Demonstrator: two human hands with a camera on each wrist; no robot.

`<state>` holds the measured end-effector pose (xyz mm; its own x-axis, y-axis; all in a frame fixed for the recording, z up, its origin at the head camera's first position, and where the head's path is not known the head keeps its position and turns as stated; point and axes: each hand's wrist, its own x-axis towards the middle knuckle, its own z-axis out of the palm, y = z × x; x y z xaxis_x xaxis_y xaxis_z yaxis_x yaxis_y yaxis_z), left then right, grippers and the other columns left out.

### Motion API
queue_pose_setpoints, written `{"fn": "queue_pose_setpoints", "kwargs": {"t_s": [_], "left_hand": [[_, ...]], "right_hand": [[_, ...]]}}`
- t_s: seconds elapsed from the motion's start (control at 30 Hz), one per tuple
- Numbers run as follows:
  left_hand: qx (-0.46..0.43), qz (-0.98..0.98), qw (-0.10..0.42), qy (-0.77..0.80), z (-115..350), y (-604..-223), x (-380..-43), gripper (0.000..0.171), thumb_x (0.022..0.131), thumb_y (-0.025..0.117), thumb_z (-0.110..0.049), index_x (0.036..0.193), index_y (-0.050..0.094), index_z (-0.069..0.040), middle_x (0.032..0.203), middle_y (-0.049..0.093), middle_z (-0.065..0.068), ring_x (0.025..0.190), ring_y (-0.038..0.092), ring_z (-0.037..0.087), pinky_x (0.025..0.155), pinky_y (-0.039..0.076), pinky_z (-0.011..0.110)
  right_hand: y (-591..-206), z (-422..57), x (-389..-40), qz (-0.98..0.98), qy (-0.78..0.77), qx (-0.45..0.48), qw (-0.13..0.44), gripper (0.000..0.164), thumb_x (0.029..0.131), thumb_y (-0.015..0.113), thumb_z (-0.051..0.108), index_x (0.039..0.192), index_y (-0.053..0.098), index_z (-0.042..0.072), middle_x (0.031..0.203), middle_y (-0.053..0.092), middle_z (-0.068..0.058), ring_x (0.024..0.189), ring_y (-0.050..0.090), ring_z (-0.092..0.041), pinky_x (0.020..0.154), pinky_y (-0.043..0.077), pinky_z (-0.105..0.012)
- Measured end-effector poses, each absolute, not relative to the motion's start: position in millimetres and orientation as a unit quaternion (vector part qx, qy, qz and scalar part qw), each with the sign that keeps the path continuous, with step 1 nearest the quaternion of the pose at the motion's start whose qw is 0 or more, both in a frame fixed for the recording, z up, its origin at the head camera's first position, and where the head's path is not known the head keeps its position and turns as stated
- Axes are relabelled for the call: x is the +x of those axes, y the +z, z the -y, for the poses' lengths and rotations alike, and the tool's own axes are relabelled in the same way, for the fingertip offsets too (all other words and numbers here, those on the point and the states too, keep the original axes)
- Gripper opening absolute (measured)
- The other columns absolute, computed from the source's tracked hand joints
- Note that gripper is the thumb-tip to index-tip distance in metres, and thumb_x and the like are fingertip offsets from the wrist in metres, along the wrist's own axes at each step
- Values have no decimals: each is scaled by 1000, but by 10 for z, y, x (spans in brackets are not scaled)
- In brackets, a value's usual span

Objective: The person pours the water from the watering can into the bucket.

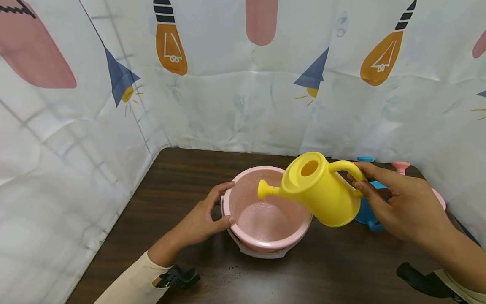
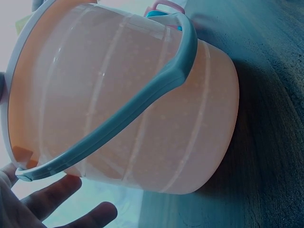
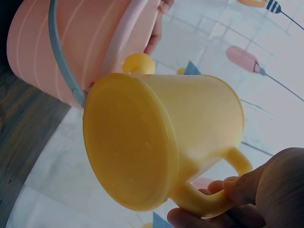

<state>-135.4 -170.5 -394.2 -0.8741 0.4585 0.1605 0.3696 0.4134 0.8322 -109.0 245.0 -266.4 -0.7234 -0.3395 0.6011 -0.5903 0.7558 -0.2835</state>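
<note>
A pink bucket (image 1: 262, 244) with a pale handle (image 2: 130, 114) stands on the dark wooden table; its inside looks wet. My left hand (image 1: 203, 217) holds its left rim, with the thumb and index finger over the edge, while other fingers spread beside the outer wall in the left wrist view. In my right hand (image 1: 404, 202) is a yellow watering can (image 1: 330, 202), gripped by its loop handle. The can is tilted left, clear of the table, its spout (image 1: 267, 190) over the bucket's opening. No stream of water is visible from the spout.
Behind the right hand are a blue watering can (image 1: 365, 211) and a pink item (image 1: 400, 167), both partly hidden. A few water drops (image 1: 228, 270) lie on the table (image 1: 182, 173) in front of the bucket. Printed white cloth (image 1: 235, 114) hangs along the back and left.
</note>
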Motion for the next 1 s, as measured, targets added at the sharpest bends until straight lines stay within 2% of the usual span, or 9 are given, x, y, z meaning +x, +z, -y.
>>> {"fn": "queue_pose_setpoints", "kwargs": {"t_s": [0.07, 0.13, 0.5, 0.67, 0.8, 1.0], "left_hand": [[245, -840, 46, 482, 1704, -3939, -1357, 80, 91, 70, -46, 158, 27, -41, 144, 54, 6, 127, 54, 31, 95, 43, 64], [246, -841, 46, 480, 1704, -3934, -1358, 80, 91, 70, -47, 158, 27, -41, 144, 53, 6, 128, 54, 32, 95, 44, 64], [249, -841, 42, 478, 1698, -3918, -1346, 80, 90, 70, -48, 157, 28, -39, 144, 53, 7, 126, 54, 33, 94, 44, 64], [246, -843, 46, 477, 1697, -3912, -1343, 80, 90, 70, -47, 157, 28, -40, 144, 53, 7, 127, 54, 33, 94, 44, 64], [245, -842, 48, 479, 1696, -3908, -1336, 80, 90, 70, -47, 157, 28, -39, 143, 54, 7, 126, 54, 32, 94, 44, 63], [244, -842, 47, 479, 1700, -3903, -1327, 80, 90, 70, -46, 157, 28, -39, 143, 54, 6, 127, 54, 32, 95, 43, 64]], "right_hand": [[-2662, -2454, -1091, 896, 237, 261, 269, 49, 83, 82, -2, 130, 68, -2, 121, 70, -21, 81, 60, 14, 53, 47, -13], [-2659, -2455, -1091, 895, 237, 263, 271, 48, 83, 82, -2, 129, 68, -2, 120, 71, -21, 82, 57, 17, 54, 47, -13], [-2653, -2449, -1085, 896, 241, 262, 265, 48, 83, 82, -3, 129, 68, -2, 116, 72, -20, 81, 58, 17, 53, 46, -13], [-2660, -2452, -1080, 898, 237, 259, 265, 50, 82, 82, -3, 129, 68, -3, 118, 71, -21, 77, 66, 9, 52, 46, -14], [-2660, -2453, -1080, 897, 238, 260, 266, 50, 81, 82, -4, 129, 68, -2, 119, 71, -21, 77, 66, 9, 51, 46, -14], [-2650, -2446, -1077, 897, 237, 262, 267, 51, 81, 82, -4, 129, 68, -3, 120, 70, -22, 74, 71, 0, 52, 47, -14]]}}
